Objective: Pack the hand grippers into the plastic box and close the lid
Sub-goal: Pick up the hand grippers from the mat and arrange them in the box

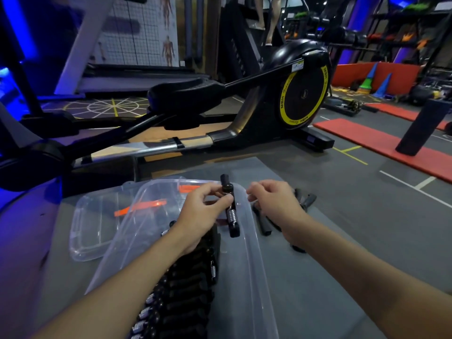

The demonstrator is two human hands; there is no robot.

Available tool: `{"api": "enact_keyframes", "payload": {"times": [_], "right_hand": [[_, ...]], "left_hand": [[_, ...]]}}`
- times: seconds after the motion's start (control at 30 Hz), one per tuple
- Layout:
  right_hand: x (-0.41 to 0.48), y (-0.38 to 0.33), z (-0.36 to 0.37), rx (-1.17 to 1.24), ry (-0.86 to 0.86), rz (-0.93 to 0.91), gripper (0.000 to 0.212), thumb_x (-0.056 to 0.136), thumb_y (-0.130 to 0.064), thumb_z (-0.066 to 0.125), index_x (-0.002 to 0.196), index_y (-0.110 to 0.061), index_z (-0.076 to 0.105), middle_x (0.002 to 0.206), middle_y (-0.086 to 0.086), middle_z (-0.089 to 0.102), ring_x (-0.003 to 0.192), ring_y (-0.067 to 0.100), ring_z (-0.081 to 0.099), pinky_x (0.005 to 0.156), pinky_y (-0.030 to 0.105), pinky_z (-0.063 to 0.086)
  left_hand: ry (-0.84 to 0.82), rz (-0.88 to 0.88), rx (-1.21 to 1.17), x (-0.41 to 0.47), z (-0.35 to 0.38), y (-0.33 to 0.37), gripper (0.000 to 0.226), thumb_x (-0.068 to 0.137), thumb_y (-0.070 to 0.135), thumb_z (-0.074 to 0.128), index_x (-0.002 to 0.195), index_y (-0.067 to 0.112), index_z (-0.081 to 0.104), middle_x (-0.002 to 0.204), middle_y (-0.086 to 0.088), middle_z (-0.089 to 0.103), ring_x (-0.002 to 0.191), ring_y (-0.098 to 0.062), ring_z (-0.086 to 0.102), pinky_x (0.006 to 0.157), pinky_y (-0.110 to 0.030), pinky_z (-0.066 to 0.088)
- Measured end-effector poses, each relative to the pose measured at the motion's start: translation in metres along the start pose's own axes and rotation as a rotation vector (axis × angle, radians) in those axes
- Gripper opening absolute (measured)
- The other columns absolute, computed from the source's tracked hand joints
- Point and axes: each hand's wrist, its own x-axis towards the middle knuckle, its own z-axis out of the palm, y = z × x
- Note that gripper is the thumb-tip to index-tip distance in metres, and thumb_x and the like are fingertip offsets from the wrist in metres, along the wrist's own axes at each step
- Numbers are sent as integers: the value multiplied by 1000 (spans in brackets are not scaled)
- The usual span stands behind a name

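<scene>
A clear plastic box (247, 265) lies in front of me on a grey mat, with several black hand grippers (186, 289) packed in a row inside. My left hand (203, 211) holds one black hand gripper (231, 211) upright over the box's far end, fingers pinched near its knob and spring. My right hand (271, 201) hovers just right of the box with fingers loosely curled, holding nothing. More loose hand grippers (265, 225) lie on the mat under and beyond that hand. The clear lid (90, 226) with orange clips lies left of the box.
A black elliptical trainer (244, 113) stands right behind the mat. Red floor mats (367, 138) and a black roller (420, 128) are at the right. Cones and gym gear sit far back right.
</scene>
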Motion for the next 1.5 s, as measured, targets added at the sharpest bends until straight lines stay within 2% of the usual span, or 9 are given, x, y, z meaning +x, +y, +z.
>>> {"api": "enact_keyframes", "payload": {"times": [0.17, 0.43, 0.53, 0.63, 0.77, 1.0, 1.17, 1.4, 1.5], "right_hand": [[5, 46, 4, -233, -138, 68, 22, 89, -24, 57, 110, -20, 60, 104, -3, 61, 90, 14, 57, 65, 21, 42], [-2, 58, 7, -149, -272, 43, 36, 91, -15, 60, 112, -36, 40, 97, -31, 48, 89, -13, 51, 67, 7, 41], [-2, 59, 4, -130, -301, 39, 42, 90, -14, 62, 117, -37, 39, 107, -28, 50, 94, -12, 51, 74, 11, 43], [-4, 60, 2, -143, -309, 34, 52, 90, -17, 63, 136, -30, 40, 120, -20, 48, 100, -4, 52, 83, 17, 45], [-5, 60, 2, -168, -300, 23, 56, 91, -19, 62, 141, -27, 38, 101, -34, 42, 89, -13, 48, 69, 10, 44], [-5, 61, 4, -187, -285, 12, 60, 90, -21, 62, 144, -25, 35, 107, -29, 45, 92, -11, 50, 80, 16, 46], [-3, 64, 4, -214, -275, 2, 62, 89, -24, 62, 144, -25, 34, 122, -20, 45, 103, 0, 55, 92, 26, 50], [-4, 66, 5, -212, -282, -4, 64, 90, -24, 62, 146, -26, 31, 128, -19, 44, 93, -10, 51, 80, 16, 45], [-4, 66, 5, -211, -273, -4, 66, 90, -25, 62, 147, -26, 30, 136, -17, 43, 94, -10, 50, 87, 21, 46]], "left_hand": [[63, -129, -33, 1, -13, -24, 6, 94, 10, 61, 97, 15, 64, 101, -11, 65, 75, -22, 66, 60, -35, 55], [21, -324, -214, 6, -8, -44, 15, 92, 11, 64, 103, 17, 55, 97, -5, 64, 63, -18, 65, 47, -32, 48], [-40, -352, -164, 6, -2, -47, 30, 89, 5, 65, 113, 23, 59, 105, -2, 67, 70, -21, 68, 48, -32, 49], [-69, -378, -107, 4, -1, -52, 25, 92, 5, 60, 105, 25, 68, 90, -8, 66, 69, -22, 66, 53, -34, 51], [-54, -296, 146, 6, -9, -60, 10, 89, 10, 68, 94, 18, 71, 84, -8, 69, 76, -20, 67, 70, -37, 58], [-139, -91, 682, 11, -13, -75, 17, 76, 13, 81, 90, 21, 75, 74, 12, 68, 68, 2, 63, 66, -4, 43], [-199, -111, 848, 13, -24, -93, 29, 74, 25, 83, 102, 25, 75, 94, 10, 72, 92, -5, 65, 90, -25, 49], [-226, -40, 1099, 8, -26, -103, 36, 70, 43, 81, 104, 33, 73, 98, 14, 71, 97, -9, 63, 96, -30, 45], [-254, 12, 1108, 6, -24, -109, 34, 74, 40, 79, 105, 31, 71, 101, 12, 72, 100, -14, 63, 93, -31, 47]]}}
